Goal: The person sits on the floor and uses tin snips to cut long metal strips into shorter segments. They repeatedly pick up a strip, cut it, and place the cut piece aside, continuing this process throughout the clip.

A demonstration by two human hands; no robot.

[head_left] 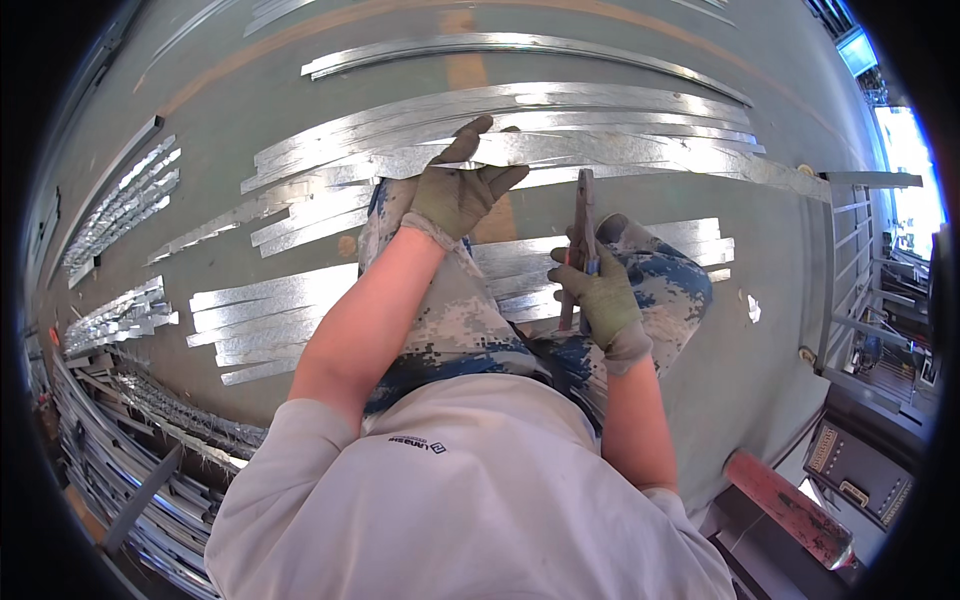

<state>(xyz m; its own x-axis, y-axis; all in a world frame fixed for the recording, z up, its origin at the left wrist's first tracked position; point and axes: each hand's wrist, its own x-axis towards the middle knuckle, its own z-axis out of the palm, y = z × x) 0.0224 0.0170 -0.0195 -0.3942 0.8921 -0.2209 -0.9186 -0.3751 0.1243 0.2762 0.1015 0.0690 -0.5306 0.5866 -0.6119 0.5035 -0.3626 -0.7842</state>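
Across the floor (770, 255), metal strips (275, 312) already lie grouped; the long strip (620, 150) crossing before your knees seems unfinished. Your left hand (453, 197) spreads its fingers against it, firmness of grip unclear; your right hand (604, 296) grips a plier-like tool (584, 212).

Left hand (455, 195) extended forward, fingers (507, 178) spread, right hand (600, 292) curled, forearms (372, 310) bare
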